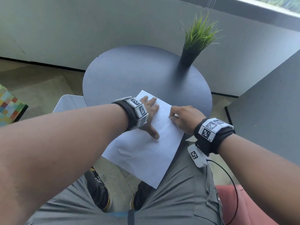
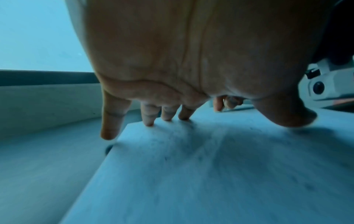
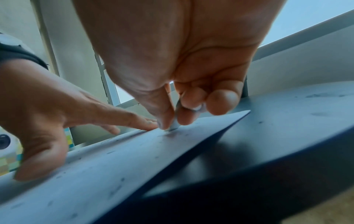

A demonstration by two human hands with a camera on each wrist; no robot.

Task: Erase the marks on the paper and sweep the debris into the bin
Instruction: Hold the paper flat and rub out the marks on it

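While the left hand (image 1: 150, 111) lies flat with fingers (image 2: 148, 115) spread on the paper (image 1: 146, 153), the right hand (image 1: 184, 118) pinches a small white eraser (image 3: 173, 126) between thumb and fingertips, its tip on the sheet. The paper sits on the round desk (image 1: 129, 70), its near end overhanging the edge. Short, light strokes rubbed away from the holding hand should keep the sheet from creasing. The white bin (image 1: 69, 103) stands just left of the desk.
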